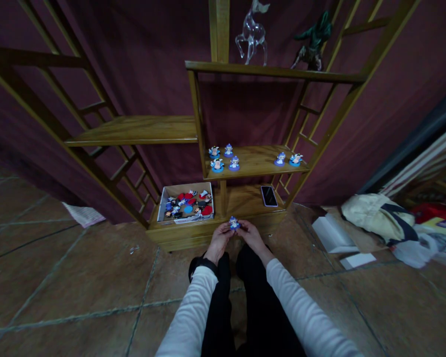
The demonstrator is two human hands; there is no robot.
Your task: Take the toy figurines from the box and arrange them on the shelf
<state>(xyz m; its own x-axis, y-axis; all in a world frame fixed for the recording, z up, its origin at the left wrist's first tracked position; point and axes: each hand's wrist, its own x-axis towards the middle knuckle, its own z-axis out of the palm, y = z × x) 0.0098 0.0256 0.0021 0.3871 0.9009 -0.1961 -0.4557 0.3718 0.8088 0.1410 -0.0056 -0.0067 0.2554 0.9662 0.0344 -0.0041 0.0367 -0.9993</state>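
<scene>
A small purple-and-white figurine (234, 223) on a round base is held upright between my two hands, in front of the lower shelf. My left hand (219, 239) pinches its left side and my right hand (251, 236) its right side. Beyond it, on the middle shelf (258, 159), stand several like figurines: purple ones such as the purple figurine (234, 163), and blue-based ones such as the blue figurine (217, 165). An open cardboard box (212, 201) to the left on the lower shelf contains several red, black and blue figurines, some lying on their sides.
A phone (269, 196) lies on the lower shelf at right. Up on the top shelf (282, 71) stand a clear deer statue (252, 33) and a dark green statue (314, 42). A white box (333, 235), a cream bag (375, 215) and a plastic bag (416, 249) sit on the floor at right.
</scene>
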